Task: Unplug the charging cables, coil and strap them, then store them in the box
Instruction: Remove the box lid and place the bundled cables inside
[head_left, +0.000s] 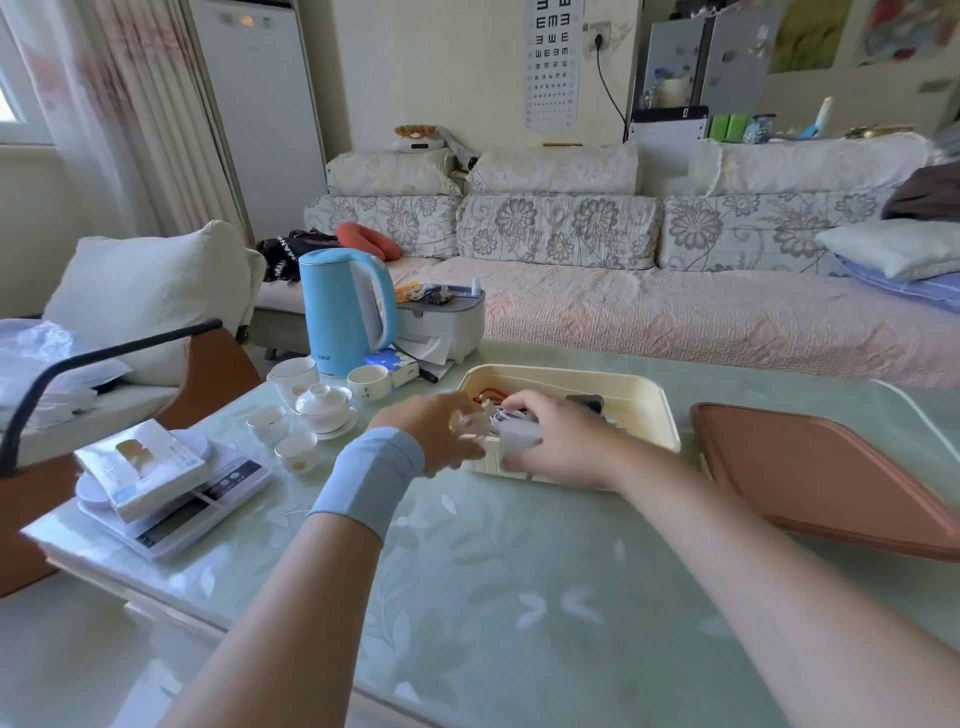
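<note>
Your forearms: stretched over the green table (519, 597) to the cream box (662, 415). Right hand (553, 441): fingers curled round a white bundle (517, 435), probably a coiled cable, just inside the near rim. Left hand (431, 434): at the bundle, blurred; grip unreadable. Risk: released unstrapped, the coil springs loose and tangles the red cable (488, 394).

Your forearms reach forward and converge. Your left grip (434, 431), its wrist wrapped in a pale blue wristband (370, 475), is motion-blurred, so the finger pose is unreadable. Your right grip (558, 441), palm down, curls its fingers (524, 409) around a white cable bundle (516, 434).
</note>
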